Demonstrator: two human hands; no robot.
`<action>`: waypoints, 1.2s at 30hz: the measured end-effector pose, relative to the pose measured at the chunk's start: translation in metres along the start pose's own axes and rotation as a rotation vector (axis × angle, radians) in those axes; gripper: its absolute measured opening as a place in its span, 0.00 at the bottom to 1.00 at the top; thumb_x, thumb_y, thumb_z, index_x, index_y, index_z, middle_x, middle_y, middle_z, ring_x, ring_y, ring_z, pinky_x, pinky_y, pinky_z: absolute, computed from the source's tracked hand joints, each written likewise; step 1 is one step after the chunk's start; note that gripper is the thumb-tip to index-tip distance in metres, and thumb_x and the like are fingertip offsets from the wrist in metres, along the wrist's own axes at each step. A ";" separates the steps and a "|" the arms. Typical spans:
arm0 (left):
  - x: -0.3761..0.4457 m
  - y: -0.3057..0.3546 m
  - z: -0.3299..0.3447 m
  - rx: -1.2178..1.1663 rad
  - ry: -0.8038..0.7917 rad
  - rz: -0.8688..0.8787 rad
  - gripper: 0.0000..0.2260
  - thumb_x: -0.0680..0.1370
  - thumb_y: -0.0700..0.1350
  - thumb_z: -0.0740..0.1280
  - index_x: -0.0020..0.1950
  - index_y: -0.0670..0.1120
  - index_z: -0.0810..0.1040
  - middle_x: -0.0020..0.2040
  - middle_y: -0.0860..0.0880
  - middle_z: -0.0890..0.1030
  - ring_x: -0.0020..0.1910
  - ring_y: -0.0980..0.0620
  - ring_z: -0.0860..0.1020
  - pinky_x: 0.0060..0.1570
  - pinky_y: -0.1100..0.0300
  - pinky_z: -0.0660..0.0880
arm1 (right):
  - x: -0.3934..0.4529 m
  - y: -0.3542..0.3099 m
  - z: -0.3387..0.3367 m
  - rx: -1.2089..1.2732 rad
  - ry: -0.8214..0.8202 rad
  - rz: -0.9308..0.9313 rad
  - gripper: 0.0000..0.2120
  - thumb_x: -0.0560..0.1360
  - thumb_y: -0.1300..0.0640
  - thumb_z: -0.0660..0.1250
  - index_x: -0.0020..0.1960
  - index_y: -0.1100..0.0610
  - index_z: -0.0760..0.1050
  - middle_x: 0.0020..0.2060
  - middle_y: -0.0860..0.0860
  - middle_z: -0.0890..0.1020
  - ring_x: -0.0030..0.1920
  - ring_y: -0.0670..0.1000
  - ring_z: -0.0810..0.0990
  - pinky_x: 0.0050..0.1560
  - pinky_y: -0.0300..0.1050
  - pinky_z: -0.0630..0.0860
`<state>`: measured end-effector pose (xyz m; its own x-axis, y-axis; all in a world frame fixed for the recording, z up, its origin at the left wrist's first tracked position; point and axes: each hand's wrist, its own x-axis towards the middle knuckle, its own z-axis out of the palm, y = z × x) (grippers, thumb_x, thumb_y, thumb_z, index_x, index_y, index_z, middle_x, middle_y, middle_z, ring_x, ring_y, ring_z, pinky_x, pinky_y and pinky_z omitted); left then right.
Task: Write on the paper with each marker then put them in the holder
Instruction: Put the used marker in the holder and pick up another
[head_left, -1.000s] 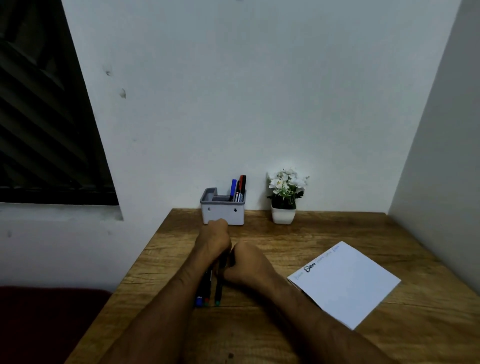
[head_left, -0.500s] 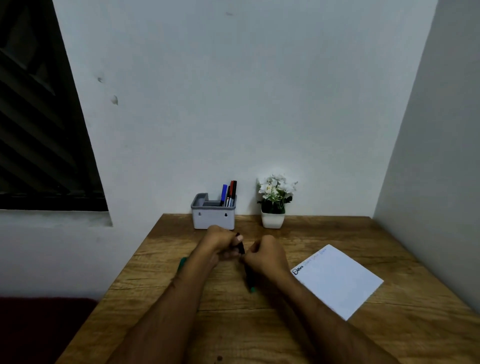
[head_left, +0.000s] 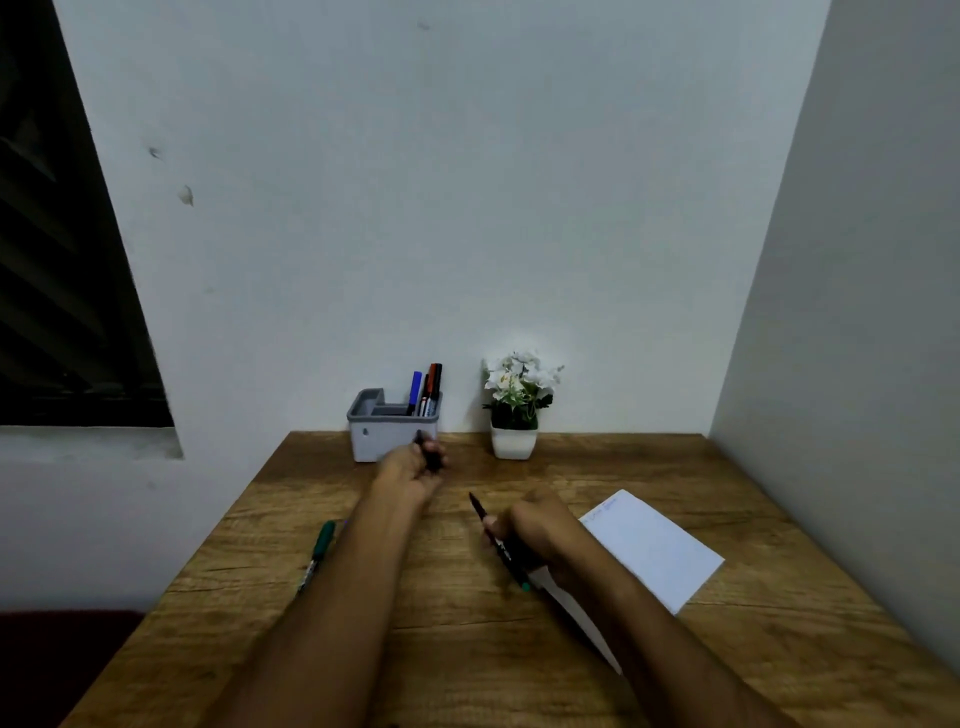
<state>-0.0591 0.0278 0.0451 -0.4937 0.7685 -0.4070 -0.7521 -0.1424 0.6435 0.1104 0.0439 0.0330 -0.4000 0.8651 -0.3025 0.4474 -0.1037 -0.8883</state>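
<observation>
Gripping uncapped marker (head_left: 501, 543), right hand (head_left: 535, 530) nearing paper (head_left: 654, 551); left hand (head_left: 410, 467) pinching cap (head_left: 430, 454). Several markers (head_left: 428, 387) standing in holder (head_left: 387, 431); green marker (head_left: 318, 551) lying beside left forearm, waiting.

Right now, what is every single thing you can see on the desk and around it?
Desk: one, brown wood, against the white wall.
Holder: one, grey, at the back of the desk.
Markers in the holder: at least three, blue, red and black, standing at its right side.
Flower pot: one, white pot with white flowers, right of the holder.
Paper: one white sheet, right side of the desk, faint writing along its far edge.
Green marker: one, lying on the desk left of the arms.
Window: one, dark, on the left.
Left hand: holds a dark cap near the holder.
Right hand: grips an uncapped marker beside the paper.
</observation>
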 end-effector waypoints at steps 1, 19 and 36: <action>0.004 0.008 -0.002 0.103 0.044 0.066 0.12 0.81 0.32 0.55 0.45 0.40 0.76 0.36 0.45 0.74 0.34 0.50 0.72 0.37 0.56 0.71 | 0.000 0.005 -0.005 0.009 0.016 -0.006 0.09 0.77 0.60 0.72 0.47 0.67 0.85 0.38 0.56 0.86 0.35 0.51 0.83 0.34 0.42 0.80; 0.027 -0.063 0.011 1.482 0.133 0.582 0.10 0.68 0.51 0.79 0.35 0.47 0.83 0.36 0.50 0.84 0.39 0.53 0.82 0.35 0.63 0.72 | 0.010 0.042 -0.050 0.348 0.151 -0.348 0.12 0.81 0.63 0.68 0.61 0.52 0.84 0.47 0.59 0.86 0.44 0.56 0.85 0.39 0.45 0.82; -0.003 -0.096 -0.004 1.560 -0.635 0.828 0.16 0.77 0.36 0.64 0.59 0.49 0.84 0.55 0.55 0.84 0.53 0.63 0.79 0.56 0.64 0.76 | 0.004 0.071 -0.064 0.601 0.253 -0.320 0.12 0.80 0.57 0.70 0.49 0.67 0.83 0.40 0.63 0.87 0.29 0.52 0.77 0.33 0.44 0.75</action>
<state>0.0126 0.0365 -0.0177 0.0126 0.9506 0.3103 0.7641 -0.2093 0.6102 0.1916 0.0711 -0.0096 -0.2077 0.9778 0.0284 -0.2062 -0.0154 -0.9784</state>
